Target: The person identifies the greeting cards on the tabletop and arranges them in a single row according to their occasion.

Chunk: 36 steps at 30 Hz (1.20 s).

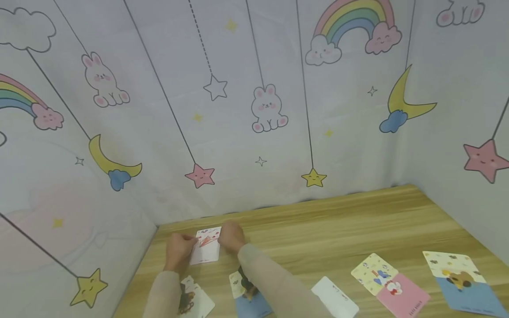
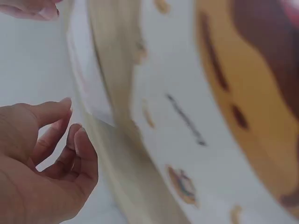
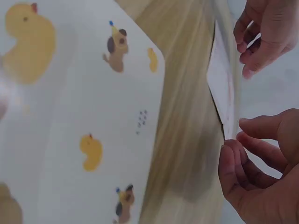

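Observation:
In the head view, a white card with red and pink drawings [image 1: 207, 251] lies on the far left of the table. My left hand [image 1: 180, 249] is at its left edge, fingers loosely bent. The left wrist view shows a gap between the thumb and fingertips of that left hand [image 2: 56, 158], with nothing held there. At the opposite edge is my right hand [image 1: 232, 237]. In the right wrist view, the right hand's [image 3: 266, 163] fingers meet a corner of the white card [image 3: 222, 84] and seem to pinch it; part of this contact is hidden.
Nearer me lie a brown-and-white card [image 1: 203, 300], a blue-and-cream card [image 1: 254, 307], a plain white card [image 1: 336, 298], a pink-and-yellow card [image 1: 401, 287] and another blue-and-cream card [image 1: 469, 293]. Printed fabric [image 1: 278, 150] stands behind the wooden table [image 1: 338, 229].

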### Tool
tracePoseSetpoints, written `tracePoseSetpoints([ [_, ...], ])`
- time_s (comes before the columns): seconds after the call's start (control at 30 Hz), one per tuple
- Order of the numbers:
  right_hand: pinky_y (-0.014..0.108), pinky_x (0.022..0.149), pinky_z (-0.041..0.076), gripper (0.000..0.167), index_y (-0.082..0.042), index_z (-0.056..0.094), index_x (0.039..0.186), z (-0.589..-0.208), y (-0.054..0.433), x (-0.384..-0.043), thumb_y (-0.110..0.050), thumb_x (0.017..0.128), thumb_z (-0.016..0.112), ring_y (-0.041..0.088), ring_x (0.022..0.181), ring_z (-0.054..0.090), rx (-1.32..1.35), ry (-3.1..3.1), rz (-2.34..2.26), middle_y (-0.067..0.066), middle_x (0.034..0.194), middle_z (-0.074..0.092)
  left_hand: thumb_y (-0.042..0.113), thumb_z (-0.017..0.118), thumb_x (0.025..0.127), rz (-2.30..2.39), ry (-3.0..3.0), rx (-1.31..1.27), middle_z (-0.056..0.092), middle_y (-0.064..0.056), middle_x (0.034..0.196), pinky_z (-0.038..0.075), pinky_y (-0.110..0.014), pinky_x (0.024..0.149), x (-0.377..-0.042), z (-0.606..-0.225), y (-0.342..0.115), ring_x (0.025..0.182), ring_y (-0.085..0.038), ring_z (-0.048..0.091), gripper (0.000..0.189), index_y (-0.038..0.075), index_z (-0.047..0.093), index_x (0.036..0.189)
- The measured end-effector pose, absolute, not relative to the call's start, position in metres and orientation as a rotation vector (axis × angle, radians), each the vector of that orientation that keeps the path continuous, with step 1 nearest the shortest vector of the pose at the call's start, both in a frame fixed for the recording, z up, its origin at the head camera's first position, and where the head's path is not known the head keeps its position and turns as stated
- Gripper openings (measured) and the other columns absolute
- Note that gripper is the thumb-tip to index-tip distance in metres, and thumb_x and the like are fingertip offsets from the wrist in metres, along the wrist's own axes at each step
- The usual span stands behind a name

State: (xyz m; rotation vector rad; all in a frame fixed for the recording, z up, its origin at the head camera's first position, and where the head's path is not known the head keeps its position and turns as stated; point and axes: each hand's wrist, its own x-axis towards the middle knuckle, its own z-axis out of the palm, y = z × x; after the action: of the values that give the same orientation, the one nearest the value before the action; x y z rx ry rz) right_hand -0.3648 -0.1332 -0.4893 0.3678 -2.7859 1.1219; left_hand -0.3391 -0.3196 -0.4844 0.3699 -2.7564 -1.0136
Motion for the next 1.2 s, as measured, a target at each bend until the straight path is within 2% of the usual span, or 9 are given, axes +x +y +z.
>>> tracePoseSetpoints([
  [0.2, 0.02, 0.045, 0.032, 0.041, -0.013, 0.053, 0.054, -0.46, -0.108, -0.363, -0.011, 0.085, 0.08, 0.008, 0.049, 0.038, 0.497, -2.82, 1.283, -0.008, 0.051, 0.043, 0.025, 0.073, 0.096, -0.973, -2.792, 0.134, 0.078, -0.023, 0.107, 0.058, -0.043, 0.078, -0.342, -0.463, -0.299, 0.096, -0.034, 0.071, 0.028, -0.003, 0.078, 0.104],
  [0.3, 0.019, 0.047, 0.034, 0.031, -0.009, 0.066, 0.062, -0.445, -0.096, -0.359, -0.017, 0.086, 0.083, 0.006, 0.051, 0.042, 0.587, -2.844, 1.254, -0.008, 0.055, 0.051, 0.024, 0.076, 0.095, -0.971, -2.795, 0.022, 0.078, -0.021, 0.105, 0.059, -0.042, 0.077, -0.339, -0.452, -0.284, 0.095, -0.033, 0.072, 0.026, -0.001, 0.078, 0.103],
  [0.43, 0.019, 0.052, 0.042, 0.016, -0.004, 0.078, 0.078, -0.418, -0.072, -0.352, -0.018, 0.087, 0.08, 0.006, 0.055, 0.05, 0.715, -2.889, 1.152, -0.002, 0.067, 0.069, 0.02, 0.078, 0.094, -1.014, -2.791, -0.088, 0.077, -0.019, 0.109, 0.061, -0.041, 0.077, -0.334, -0.438, -0.262, 0.097, -0.031, 0.073, 0.022, 0.002, 0.076, 0.105],
  [0.57, 0.022, 0.058, 0.05, 0.015, -0.003, 0.079, 0.085, -0.401, -0.044, -0.346, -0.017, 0.089, 0.079, 0.01, 0.063, 0.06, 0.813, -2.901, 1.082, 0.006, 0.081, 0.077, 0.018, 0.078, 0.094, -1.068, -2.77, -0.152, 0.075, -0.018, 0.108, 0.062, -0.039, 0.077, -0.326, -0.428, -0.24, 0.096, -0.03, 0.074, 0.025, 0.0, 0.075, 0.11],
  [0.7, 0.026, 0.065, 0.055, 0.012, -0.003, 0.078, 0.088, -0.403, -0.013, -0.336, -0.015, 0.089, 0.081, 0.014, 0.074, 0.066, 0.86, -2.862, 1.168, 0.01, 0.091, 0.077, 0.02, 0.077, 0.096, -1.144, -2.756, -0.217, 0.074, -0.016, 0.105, 0.062, -0.038, 0.076, -0.313, -0.427, -0.215, 0.094, -0.027, 0.074, 0.036, -0.005, 0.07, 0.121],
  [0.9, 0.026, 0.065, 0.054, 0.012, -0.005, 0.076, 0.092, -0.409, 0.036, -0.312, -0.016, 0.091, 0.08, 0.011, 0.075, 0.064, 0.853, -2.824, 1.344, 0.003, 0.087, 0.074, 0.027, 0.079, 0.095, -1.166, -2.805, -0.371, 0.072, -0.013, 0.111, 0.061, -0.034, 0.076, -0.287, -0.43, -0.183, 0.097, -0.022, 0.07, 0.04, 0.001, 0.069, 0.124],
  [1.07, 0.029, 0.069, 0.056, 0.014, -0.008, 0.077, 0.095, -0.404, 0.073, -0.286, -0.021, 0.092, 0.08, 0.011, 0.081, 0.066, 0.818, -2.819, 1.348, 0.001, 0.09, 0.075, 0.036, 0.079, 0.094, -1.027, -2.894, -0.601, 0.07, -0.016, 0.122, 0.06, -0.043, 0.084, -0.267, -0.43, -0.16, 0.107, -0.03, 0.067, 0.048, 0.002, 0.068, 0.127],
  [1.2, 0.028, 0.067, 0.056, 0.011, -0.01, 0.078, 0.094, -0.407, 0.102, -0.265, -0.021, 0.093, 0.079, 0.011, 0.081, 0.066, 0.853, -2.816, 1.376, -0.001, 0.088, 0.074, 0.04, 0.079, 0.094, -0.958, -2.936, -0.754, 0.069, -0.015, 0.124, 0.06, -0.044, 0.085, -0.252, -0.428, -0.143, 0.109, -0.034, 0.066, 0.053, 0.002, 0.068, 0.129],
])
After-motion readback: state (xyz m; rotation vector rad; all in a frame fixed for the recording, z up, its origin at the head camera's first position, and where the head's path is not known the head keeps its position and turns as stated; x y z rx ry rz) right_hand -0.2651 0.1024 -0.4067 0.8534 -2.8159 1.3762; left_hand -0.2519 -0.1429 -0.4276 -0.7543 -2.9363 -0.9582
